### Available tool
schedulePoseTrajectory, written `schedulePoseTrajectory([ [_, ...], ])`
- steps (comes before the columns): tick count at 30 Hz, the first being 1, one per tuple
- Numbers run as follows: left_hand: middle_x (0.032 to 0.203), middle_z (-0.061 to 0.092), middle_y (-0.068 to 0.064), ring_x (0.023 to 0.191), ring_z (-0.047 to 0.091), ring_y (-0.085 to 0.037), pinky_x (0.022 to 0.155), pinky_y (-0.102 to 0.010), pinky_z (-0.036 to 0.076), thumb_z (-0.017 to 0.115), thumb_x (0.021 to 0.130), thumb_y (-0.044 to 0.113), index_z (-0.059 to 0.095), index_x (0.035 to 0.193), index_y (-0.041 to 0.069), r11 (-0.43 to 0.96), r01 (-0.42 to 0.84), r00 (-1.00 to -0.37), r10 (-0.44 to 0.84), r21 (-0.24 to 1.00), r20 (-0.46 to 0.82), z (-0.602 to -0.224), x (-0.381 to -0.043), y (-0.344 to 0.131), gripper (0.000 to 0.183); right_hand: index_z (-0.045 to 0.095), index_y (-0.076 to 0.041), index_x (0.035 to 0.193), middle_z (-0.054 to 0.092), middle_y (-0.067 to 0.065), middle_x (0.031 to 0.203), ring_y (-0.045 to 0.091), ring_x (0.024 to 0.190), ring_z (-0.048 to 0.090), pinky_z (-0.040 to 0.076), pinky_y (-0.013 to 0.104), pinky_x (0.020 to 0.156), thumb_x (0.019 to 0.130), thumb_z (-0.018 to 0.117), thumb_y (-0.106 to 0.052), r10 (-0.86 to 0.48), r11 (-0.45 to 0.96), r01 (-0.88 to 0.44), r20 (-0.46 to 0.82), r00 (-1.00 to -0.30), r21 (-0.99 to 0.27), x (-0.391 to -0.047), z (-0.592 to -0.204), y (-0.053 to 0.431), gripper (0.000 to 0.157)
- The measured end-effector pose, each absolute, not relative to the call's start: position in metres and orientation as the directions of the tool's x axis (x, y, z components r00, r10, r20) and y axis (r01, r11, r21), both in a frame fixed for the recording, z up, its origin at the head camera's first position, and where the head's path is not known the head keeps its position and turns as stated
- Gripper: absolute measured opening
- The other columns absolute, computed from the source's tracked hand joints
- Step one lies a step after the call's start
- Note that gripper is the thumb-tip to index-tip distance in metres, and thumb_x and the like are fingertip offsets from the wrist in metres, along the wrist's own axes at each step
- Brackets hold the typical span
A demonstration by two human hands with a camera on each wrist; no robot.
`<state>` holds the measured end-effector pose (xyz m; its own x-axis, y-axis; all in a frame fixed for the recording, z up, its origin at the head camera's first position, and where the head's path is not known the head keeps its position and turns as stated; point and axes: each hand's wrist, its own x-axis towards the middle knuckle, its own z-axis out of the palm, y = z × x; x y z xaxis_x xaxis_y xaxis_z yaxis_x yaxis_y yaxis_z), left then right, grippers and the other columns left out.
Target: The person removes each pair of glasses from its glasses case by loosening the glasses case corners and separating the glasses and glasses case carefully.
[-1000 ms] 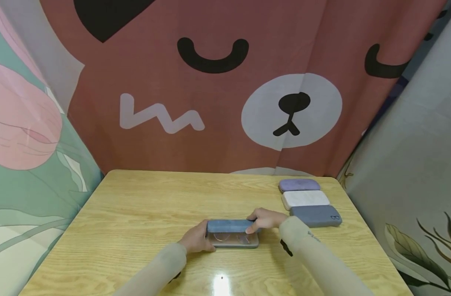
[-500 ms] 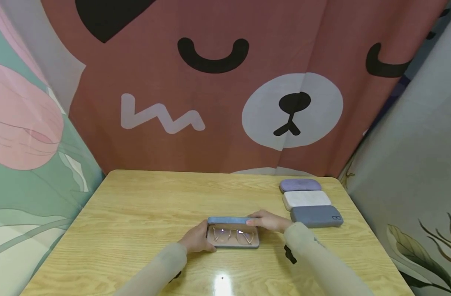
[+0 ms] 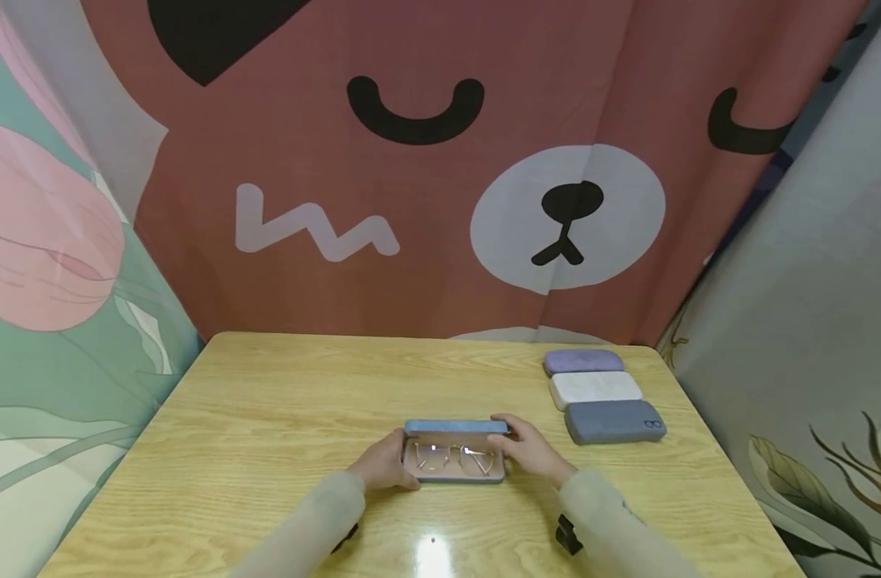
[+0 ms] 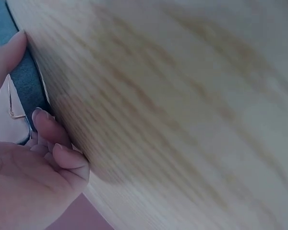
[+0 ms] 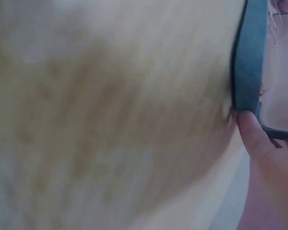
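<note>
A blue glasses case (image 3: 456,426) stands on the table with its lid raised and its pale pink lining showing. Inside lie thin gold-framed glasses (image 3: 476,461). My left hand (image 3: 382,463) grips the case's left end, thumb at the front side and fingers toward the back. At the other end, my right hand (image 3: 532,451) holds the lid and right side between thumb and fingers. The left wrist view has the left thumb on the blue side wall (image 4: 28,88). In the right wrist view, a right fingertip (image 5: 249,122) touches the case near its corner.
Three closed cases lie in a column at the back right: a purple case (image 3: 583,361), a white case (image 3: 597,388) and a grey-blue case (image 3: 613,422) with a small glasses mark. Patterned curtains (image 3: 303,297) hang around the wooden table (image 3: 288,385).
The lid has swung up and back from half open, bringing the glasses into full view. My right hand has shifted from the lid's front edge to its right end. My left hand stays put.
</note>
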<state>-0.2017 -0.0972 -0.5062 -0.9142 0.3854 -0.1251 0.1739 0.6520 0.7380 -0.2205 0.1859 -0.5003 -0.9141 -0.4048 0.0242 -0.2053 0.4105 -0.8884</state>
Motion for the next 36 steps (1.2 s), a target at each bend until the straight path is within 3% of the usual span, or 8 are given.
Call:
schedulePoseTrajectory([
  [4, 0.131, 0.052, -0.028, 0.122, 0.049, -0.044, 0.104, -0.054, 0.037, 0.089, 0.068, 0.012, 0.043, 0.132, -0.011, 0.653, 0.148, -0.918, 0.370, 0.743, -0.142, -0.508, -0.202, -0.097, 0.082, 0.046, 0.020, 0.128, 0.057, 0.033, 0.120, 0.043, 0.111, 0.057, 0.051, 0.034, 0.088, 0.095, 0.056, 0.000, -0.342, 0.383, -0.209, 0.072, -0.937, -0.900, -0.216, -0.506, 0.185, 0.040],
  [9, 0.128, 0.054, -0.028, 0.119, 0.051, -0.045, 0.103, -0.054, 0.038, 0.089, 0.066, 0.012, 0.044, 0.129, -0.012, 0.656, 0.154, -0.922, 0.364, 0.739, -0.131, -0.509, -0.201, -0.096, 0.081, 0.054, 0.018, 0.122, 0.061, 0.031, 0.115, 0.042, 0.107, 0.060, 0.053, 0.042, 0.087, 0.087, 0.056, 0.015, -0.196, 0.396, -0.153, 0.080, -0.977, -0.906, -0.212, -0.510, 0.177, 0.035],
  [14, 0.124, 0.056, -0.028, 0.116, 0.053, -0.045, 0.101, -0.054, 0.040, 0.089, 0.065, 0.012, 0.045, 0.126, -0.013, 0.668, 0.167, -0.928, 0.354, 0.725, -0.112, -0.511, -0.200, -0.096, 0.079, 0.060, 0.017, 0.116, 0.065, 0.028, 0.109, 0.039, 0.101, 0.063, 0.054, 0.041, 0.085, 0.081, 0.060, 0.021, -0.109, 0.398, -0.133, 0.097, -0.989, -0.908, -0.213, -0.516, 0.171, 0.034],
  [20, 0.125, 0.055, -0.028, 0.117, 0.052, -0.045, 0.101, -0.054, 0.041, 0.090, 0.066, 0.013, 0.045, 0.128, -0.013, 0.680, 0.160, -0.932, 0.344, 0.716, -0.118, -0.510, -0.200, -0.094, 0.081, 0.060, 0.017, 0.114, 0.066, 0.026, 0.104, 0.037, 0.095, 0.065, 0.056, 0.037, 0.078, 0.079, 0.061, 0.022, -0.101, 0.431, -0.144, 0.110, -0.989, -0.891, -0.212, -0.517, 0.170, 0.035],
  [25, 0.126, 0.054, -0.029, 0.117, 0.052, -0.045, 0.100, -0.054, 0.041, 0.090, 0.067, 0.016, 0.044, 0.129, -0.014, 0.692, 0.149, -0.933, 0.335, 0.707, -0.131, -0.512, -0.200, -0.094, 0.083, 0.044, 0.021, 0.130, 0.061, 0.032, 0.114, 0.043, 0.105, 0.061, 0.053, 0.044, 0.084, 0.080, 0.063, 0.019, -0.154, 0.449, -0.121, 0.057, -0.986, -0.885, -0.205, -0.513, 0.173, 0.054],
  [31, 0.126, 0.054, -0.030, 0.116, 0.052, -0.045, 0.099, -0.053, 0.042, 0.090, 0.068, 0.019, 0.044, 0.130, -0.014, 0.703, 0.157, -0.935, 0.333, 0.694, -0.126, -0.515, -0.201, -0.096, 0.084, 0.012, 0.017, 0.146, 0.040, 0.040, 0.137, 0.050, 0.131, 0.036, 0.025, 0.059, 0.109, 0.073, 0.078, 0.010, -0.281, 0.431, -0.052, -0.079, -0.957, -0.901, -0.196, -0.504, 0.176, 0.098],
  [33, 0.126, 0.054, -0.031, 0.116, 0.052, -0.046, 0.099, -0.054, 0.042, 0.090, 0.068, 0.019, 0.044, 0.129, -0.015, 0.707, 0.166, -0.935, 0.334, 0.687, -0.118, -0.515, -0.201, -0.096, 0.084, 0.015, 0.016, 0.146, 0.039, 0.038, 0.139, 0.049, 0.132, 0.034, 0.023, 0.060, 0.109, 0.070, 0.081, 0.007, -0.302, 0.464, -0.071, -0.082, -0.950, -0.883, -0.195, -0.504, 0.176, 0.101],
  [36, 0.124, 0.055, -0.031, 0.114, 0.054, -0.046, 0.098, -0.054, 0.043, 0.090, 0.067, 0.020, 0.044, 0.128, -0.016, 0.716, 0.185, -0.936, 0.337, 0.673, -0.101, -0.514, -0.200, -0.096, 0.084, 0.029, 0.016, 0.143, 0.045, 0.033, 0.138, 0.046, 0.123, 0.039, 0.030, 0.058, 0.106, 0.067, 0.087, -0.002, -0.290, 0.573, -0.126, -0.056, -0.955, -0.810, -0.194, -0.506, 0.176, 0.098],
])
